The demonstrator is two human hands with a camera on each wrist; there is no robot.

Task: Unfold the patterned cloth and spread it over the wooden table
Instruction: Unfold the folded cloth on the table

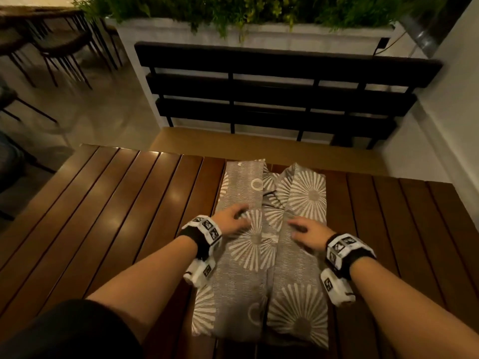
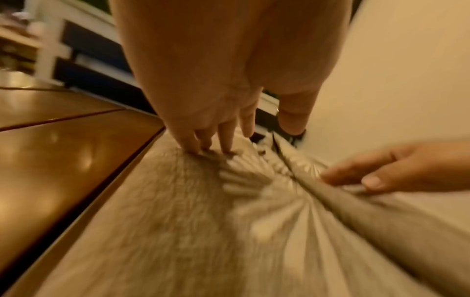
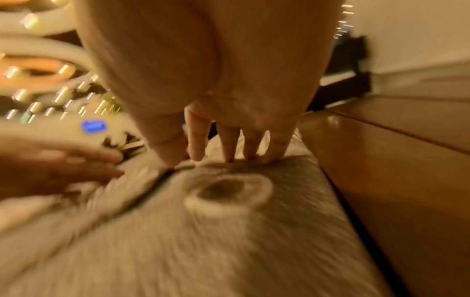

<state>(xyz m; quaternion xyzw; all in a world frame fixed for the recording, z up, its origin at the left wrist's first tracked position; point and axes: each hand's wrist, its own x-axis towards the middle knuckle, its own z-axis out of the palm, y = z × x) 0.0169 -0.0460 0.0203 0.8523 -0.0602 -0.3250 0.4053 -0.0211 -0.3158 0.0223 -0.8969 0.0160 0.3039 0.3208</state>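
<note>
The patterned cloth (image 1: pixel 241 288), grey with white sunburst shapes, lies folded in a long strip down the middle of the wooden slatted table (image 1: pixel 116 203). A fold seam runs along its centre. My left hand (image 1: pixel 232 220) rests on the left half, its fingertips (image 2: pixel 211 146) pressing the fabric (image 2: pixel 178 221). On the right half my right hand (image 1: pixel 307 233) lies close to the seam, its fingers (image 3: pixel 229 148) and thumb touching the cloth (image 3: pixel 229 241). Each wrist view also shows the other hand: the right hand (image 2: pixel 381 170) and the left hand (image 3: pixel 58 166). Both wrist views are blurred.
Bare wooden slats (image 2: pixel 63 160) extend left and right (image 3: pixel 394 170) of the cloth. Beyond the table's far edge stands a black slatted bench (image 1: pixel 272 99) against a white planter with greenery (image 1: pixel 259 29). Dark chairs (image 1: pixel 51 47) stand at the upper left, a white wall (image 1: pixel 453 125) on the right.
</note>
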